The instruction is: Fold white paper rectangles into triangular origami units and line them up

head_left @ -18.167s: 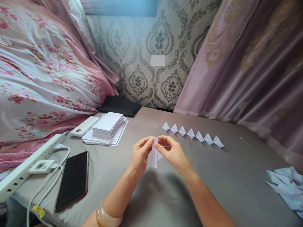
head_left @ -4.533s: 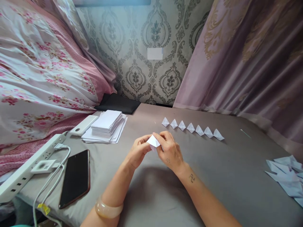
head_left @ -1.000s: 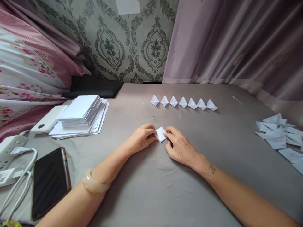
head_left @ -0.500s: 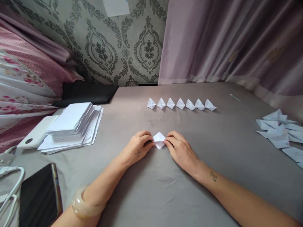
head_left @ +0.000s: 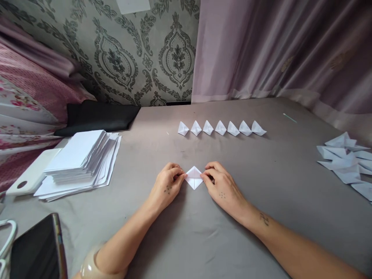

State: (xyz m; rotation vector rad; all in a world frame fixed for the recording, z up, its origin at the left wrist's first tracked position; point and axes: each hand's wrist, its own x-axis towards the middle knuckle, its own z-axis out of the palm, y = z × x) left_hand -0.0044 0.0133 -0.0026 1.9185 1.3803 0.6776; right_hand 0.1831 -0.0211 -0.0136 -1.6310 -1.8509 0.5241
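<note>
A small white folded paper (head_left: 194, 180), diamond-shaped with a crease down its lower half, is held just over the grey cloth between both hands. My left hand (head_left: 170, 181) pinches its left corner with thumb and forefinger. At the right corner, my right hand (head_left: 219, 181) grips it the same way. Beyond the hands, a row of several small folded paper pieces (head_left: 220, 128) with pointed tops stands on the table.
On the left lie a stack of white paper sheets (head_left: 76, 149), a white flat object (head_left: 30, 178), a black folded item (head_left: 99, 116) and a phone (head_left: 36, 248). Several larger folded papers (head_left: 345, 161) are piled at the far right. A thin stick (head_left: 290, 117) rests near the curtain.
The folded paper shows a wider diamond, its upper part now shaded and opened toward me. My fingers have shifted slightly at its corners. The whole view has moved a little.
</note>
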